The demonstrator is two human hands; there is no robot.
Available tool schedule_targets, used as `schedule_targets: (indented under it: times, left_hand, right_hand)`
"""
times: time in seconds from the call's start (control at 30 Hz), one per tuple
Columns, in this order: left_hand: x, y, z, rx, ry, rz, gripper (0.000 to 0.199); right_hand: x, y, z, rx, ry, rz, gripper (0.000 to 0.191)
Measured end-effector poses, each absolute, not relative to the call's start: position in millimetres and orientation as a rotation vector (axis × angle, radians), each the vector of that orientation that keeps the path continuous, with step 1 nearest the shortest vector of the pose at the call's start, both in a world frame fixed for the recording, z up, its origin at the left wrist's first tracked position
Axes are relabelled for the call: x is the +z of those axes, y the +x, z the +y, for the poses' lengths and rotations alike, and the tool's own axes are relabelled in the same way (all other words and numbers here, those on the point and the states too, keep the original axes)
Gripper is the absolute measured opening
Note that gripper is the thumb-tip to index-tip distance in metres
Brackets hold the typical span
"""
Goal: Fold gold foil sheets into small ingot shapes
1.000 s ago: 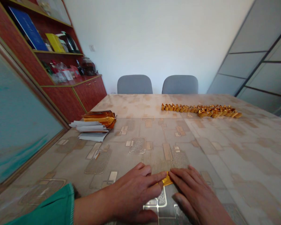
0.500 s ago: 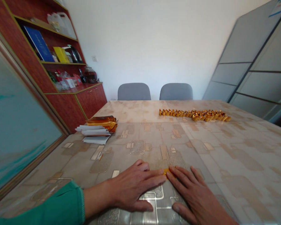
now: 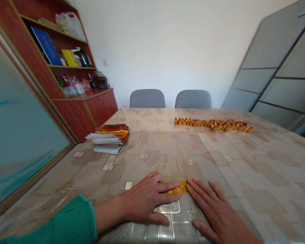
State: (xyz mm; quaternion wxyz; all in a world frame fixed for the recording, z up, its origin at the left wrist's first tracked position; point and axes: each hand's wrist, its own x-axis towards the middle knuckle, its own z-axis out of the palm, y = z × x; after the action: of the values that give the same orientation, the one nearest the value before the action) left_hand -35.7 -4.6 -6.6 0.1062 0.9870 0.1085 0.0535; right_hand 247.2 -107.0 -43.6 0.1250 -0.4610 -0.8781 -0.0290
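Observation:
A small piece of gold foil paper [image 3: 181, 187] lies flat on the patterned tablecloth [image 3: 152, 142], between my hands. My left hand [image 3: 152, 198] rests palm down with its fingers spread, the index and middle fingers touching the foil's left part. From the right, my right hand [image 3: 212, 206] lies flat, its fingertips on the foil's right end and its thumb apart. Farther off at the left sits a stack of gold and white sheets [image 3: 108, 139]. Rows of small folded gold pieces [image 3: 216, 124] stand toward the back right.
Two grey chairs [image 3: 147, 98] are at the table's far edge, before a white wall. A red-brown cabinet [image 3: 101, 103] with shelves holding bottles and a kettle stands at the left. Grey panelled doors [image 3: 259, 64] are at the right.
My fingers have moved slightly apart along the foil, and more of its gold surface shows between them. The whole view has shifted a little.

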Motion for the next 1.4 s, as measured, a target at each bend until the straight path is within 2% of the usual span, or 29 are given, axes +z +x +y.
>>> schedule_targets:
  times: [0.57,0.73,0.83,0.93,1.0,1.13,1.23,1.3,1.33,1.4]
  left_hand:
    - [-0.1,-55.6,-19.8,0.236,2.828,0.355,0.069]
    - [-1.2,-56.4,-19.7,0.258,2.822,0.388,0.054]
    - [-4.8,-50.1,-19.0,0.308,2.844,0.404,0.04]
    - [-7.6,-44.2,-14.6,0.382,2.836,0.389,0.031]
    - [-7.7,-44.1,-10.1,0.421,2.788,0.388,0.03]
    - [-4.0,-52.7,-3.6,0.487,2.813,0.371,0.027]
    - [-1.2,-57.1,-5.2,0.447,2.9,0.314,0.026]
    - [-0.9,-56.4,-8.8,0.397,2.922,0.342,0.025]
    - [-1.3,-55.4,-10.7,0.378,2.925,0.37,0.025]
    - [-2.8,-53.1,-13.8,0.345,2.9,0.431,0.028]
  right_hand:
    - [-46.1,247.6,-103.3,-0.164,-1.324,-2.593,0.08]
    - [-48.1,248.2,-105.8,-0.1,-1.317,-2.551,0.076]
    - [-33.5,244.7,-101.9,0.089,-1.378,-2.509,0.062]
    - [-14.4,235.9,-84.9,0.34,-1.48,-2.407,0.034]
    - [-7.9,228.5,-68.6,0.37,-1.521,-2.34,0.027]
    - [-10.9,220.7,-46.2,0.397,-1.552,-2.329,0.024]
    - [-11.0,227.4,-51.9,0.498,-1.484,-2.331,0.035]
    - [-5.8,235.8,-63.4,0.604,-1.391,-2.35,0.065]
    - [-2.4,239.8,-69.2,0.642,-1.353,-2.358,0.074]
    - [3.5,245.5,-77.5,0.627,-1.292,-2.377,0.07]
